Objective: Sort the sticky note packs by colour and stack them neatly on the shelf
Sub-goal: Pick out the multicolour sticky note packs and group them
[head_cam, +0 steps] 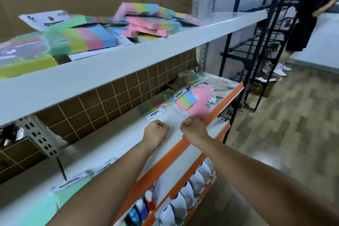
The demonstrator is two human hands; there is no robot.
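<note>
Packs, mid shelf: I see a loose pile of sticky note packs (pixel 190 93) at the far end of the middle shelf (pixel 113 150), mixed rainbow-stripe and pink, overlapping, not stacked. One striped pack (pixel 156 104) lies nearest my hands, white header card toward me.
Pink pack: a pink pack (pixel 200 104) sits by the orange front lip (pixel 183 145), just beyond my R hand.
Green packs: mint-green packs (pixel 73 187) lie flat at the near end of the same shelf, partly behind my L forearm.
Packs, top shelf: another jumble on the top shelf (pixel 128 64); pink packs (pixel 154 24) piled crooked, striped pack (pixel 82 38) in front.
L hand: left hand (pixel 156 130) is a closed fist over bare shelf, knuckles up, gripping nothing I can see.
R hand: right hand (pixel 194 128) also fisted, at the orange lip, nothing held.
Below: white bottles (pixel 185 192) in a row on the lower shelf.
Beyond: black wire rack (pixel 256 51) to the right, a person in black (pixel 304 24) standing past it.
</note>
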